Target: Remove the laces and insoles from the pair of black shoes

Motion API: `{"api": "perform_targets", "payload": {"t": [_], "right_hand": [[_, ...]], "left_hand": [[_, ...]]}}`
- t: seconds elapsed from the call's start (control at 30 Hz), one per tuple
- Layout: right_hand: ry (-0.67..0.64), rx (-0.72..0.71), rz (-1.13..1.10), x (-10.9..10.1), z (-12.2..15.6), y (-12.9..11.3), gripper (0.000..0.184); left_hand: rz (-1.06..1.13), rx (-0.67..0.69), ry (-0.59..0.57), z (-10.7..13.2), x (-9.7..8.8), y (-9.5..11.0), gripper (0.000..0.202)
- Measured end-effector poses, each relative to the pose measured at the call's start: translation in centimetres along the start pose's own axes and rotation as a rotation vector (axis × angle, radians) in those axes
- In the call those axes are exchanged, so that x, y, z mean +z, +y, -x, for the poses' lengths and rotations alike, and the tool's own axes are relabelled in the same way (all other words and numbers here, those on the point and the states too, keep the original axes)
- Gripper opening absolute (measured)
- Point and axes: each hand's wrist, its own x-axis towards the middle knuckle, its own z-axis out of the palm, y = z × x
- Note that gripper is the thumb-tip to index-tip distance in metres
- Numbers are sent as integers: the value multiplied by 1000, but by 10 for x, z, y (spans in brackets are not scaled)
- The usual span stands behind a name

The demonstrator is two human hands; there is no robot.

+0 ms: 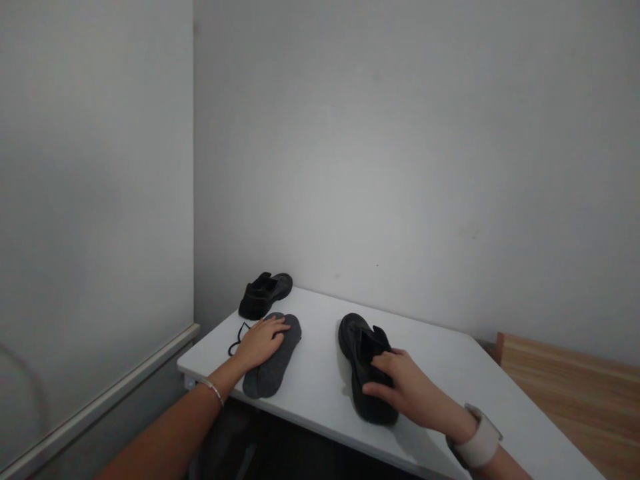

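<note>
Two grey insoles [277, 370] lie side by side at the table's left front, their lower ends at the front edge. My left hand [261, 342] rests flat on them, fingers stretched out. A black shoelace [235, 347] loops out just left of that hand. To the right, a black shoe [367, 373] stands on the table with its toe pointing away and its tongue raised. My right hand [400, 385] grips its heel side, thumb outside and fingers at the opening, fingertips partly hidden. The other black shoe [265, 295] sits at the back left corner.
The white table [320, 373] stands in a corner against a grey wall [375, 167]. A light wooden board [565, 400] is beyond its right edge. On the left runs a pale wall panel with a ledge [115, 393]. Below the front edge it is dark.
</note>
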Motion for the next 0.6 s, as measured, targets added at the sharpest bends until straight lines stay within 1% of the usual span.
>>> {"api": "perform_targets", "payload": {"t": [0.1,0.2,0.3,0.43,0.53,0.6], "right_hand": [[65,-3,-13,4,-28,-6,25],[120,12,5,17,-69,-19,24],[161,33,7,30,-114,-34,25],[204,87,3,43,-167,-61,29],[215,120,-2,51,-198,-80,33],[209,134,-7,57,-212,-90,36]], "left_hand": [[11,-15,9,0,-2,2,42],[15,-37,18,0,-4,4,43],[15,-64,26,0,-4,4,46],[1,-81,31,-1,-2,1,49],[-24,-102,35,-2,-1,-2,49],[-40,-109,24,-2,-3,-2,48]]}}
